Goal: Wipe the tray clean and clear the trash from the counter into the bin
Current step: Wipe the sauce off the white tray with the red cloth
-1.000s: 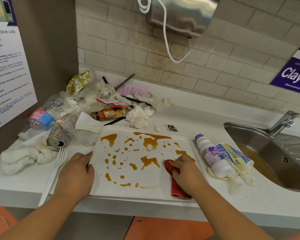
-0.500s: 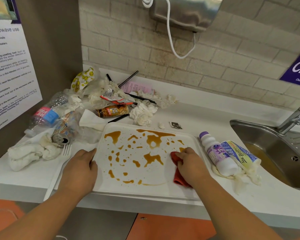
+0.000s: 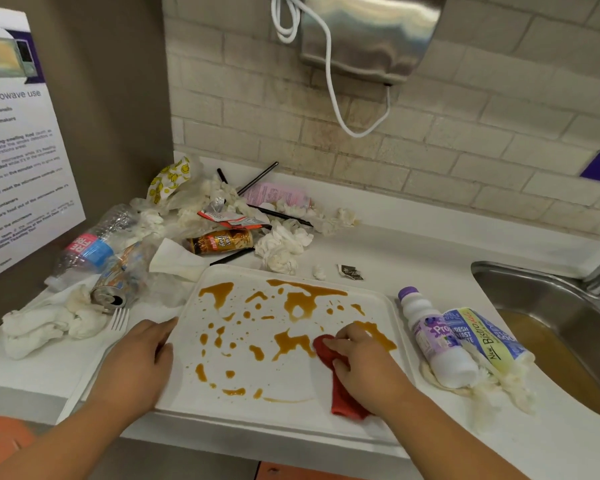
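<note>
Tray (image 3: 291, 382); left hand (image 3: 139, 358) flat on its rim; right hand (image 3: 364, 362) around red cloth (image 3: 343, 400) atop it

The white desk (image 3: 413, 244) carries a white rectangular plastic tray (image 3: 291, 410) at its front edge. Left of the tray lie a white plastic fork (image 3: 118, 320), a crushed drink can (image 3: 118, 285), a clear plastic bottle (image 3: 90, 247) and crumpled white tissues (image 3: 45, 327). To the right, a white bottle with a purple cap (image 3: 437, 344) touches a blue and yellow wrapper (image 3: 482, 337).

A steel dispenser (image 3: 368, 32) and looping white cord (image 3: 333, 95) hang on the cream brick wall (image 3: 465, 133); a microwave-use poster (image 3: 18, 150) lines the left wall (image 3: 118, 98).
</note>
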Tool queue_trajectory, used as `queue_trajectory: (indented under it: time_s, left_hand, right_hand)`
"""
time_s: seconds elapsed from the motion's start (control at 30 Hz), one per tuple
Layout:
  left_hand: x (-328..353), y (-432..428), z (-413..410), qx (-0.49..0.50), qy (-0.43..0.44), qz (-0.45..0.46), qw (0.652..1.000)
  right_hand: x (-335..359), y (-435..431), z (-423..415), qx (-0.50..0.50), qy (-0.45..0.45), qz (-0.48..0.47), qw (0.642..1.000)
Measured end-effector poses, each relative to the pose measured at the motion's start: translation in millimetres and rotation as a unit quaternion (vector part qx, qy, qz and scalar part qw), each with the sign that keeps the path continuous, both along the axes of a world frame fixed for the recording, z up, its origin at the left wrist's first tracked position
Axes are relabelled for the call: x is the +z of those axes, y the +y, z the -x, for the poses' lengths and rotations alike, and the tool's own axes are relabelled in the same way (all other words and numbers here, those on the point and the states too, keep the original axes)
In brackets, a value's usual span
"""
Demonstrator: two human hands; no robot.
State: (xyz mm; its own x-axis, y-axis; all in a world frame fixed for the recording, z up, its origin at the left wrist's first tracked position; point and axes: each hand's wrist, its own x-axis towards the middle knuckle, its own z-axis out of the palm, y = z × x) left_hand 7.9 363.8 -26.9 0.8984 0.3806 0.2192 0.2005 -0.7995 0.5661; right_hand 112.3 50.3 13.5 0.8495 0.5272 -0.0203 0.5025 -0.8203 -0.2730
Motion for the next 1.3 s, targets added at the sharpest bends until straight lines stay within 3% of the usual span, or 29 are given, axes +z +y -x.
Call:
queue_trajectory:
  time_s: [0.13, 0.3, 0.43, 0.6, 0.73, 0.87, 0.93, 1.03, 1.13, 1.3]
  left_hand:
    - [2, -2, 1, 0.004, 0.006, 0.0, 1.0]
    - [6, -4, 1, 0.006, 0.01, 0.001, 1.0]
    - [6, -5, 2, 0.011, 0.011, 0.002, 1.0]
    - [8, -8, 1, 0.02, 0.014, -0.008, 1.0]
    - [13, -3, -5, 0.001, 0.054, -0.003, 0.999]
    - [26, 5, -19, -0.025, 0.086, 0.031, 0.995]
    - [27, 11, -24, -0.026, 0.105, 0.019, 0.994]
    - [24, 17, -29, -0.043, 0.138, 0.02, 0.989]
    - [21, 26, -37, -0.059, 0.156, 0.018, 0.986]
    - [18, 32, -47, -0.095, 0.211, 0.009, 0.973]
  right_hand:
    - [-1, -4, -25, -0.069, -0.023, -0.001, 0.997]
    - [-4, 8, -26, 0.017, -0.006, 0.005, 1.0]
    - [-3, 4, -42, -0.037, -0.002, -0.022, 0.999]
    - [-4, 10, -31, 0.042, 0.028, -0.017, 0.999]
    - [4, 4, -34, -0.015, 0.007, -0.019, 1.0]
    - [4, 7, -19, 0.025, 0.033, -0.017, 0.999]
    - [12, 0, -17, -0.009, 0.044, -0.047, 0.998]
    - [30, -25, -24, -0.139, -0.027, -0.114, 0.983]
    - [41, -40, -29, -0.248, -0.044, -0.036, 0.967]
    - [30, -36, -31, -0.343, -0.044, 0.073, 0.936]
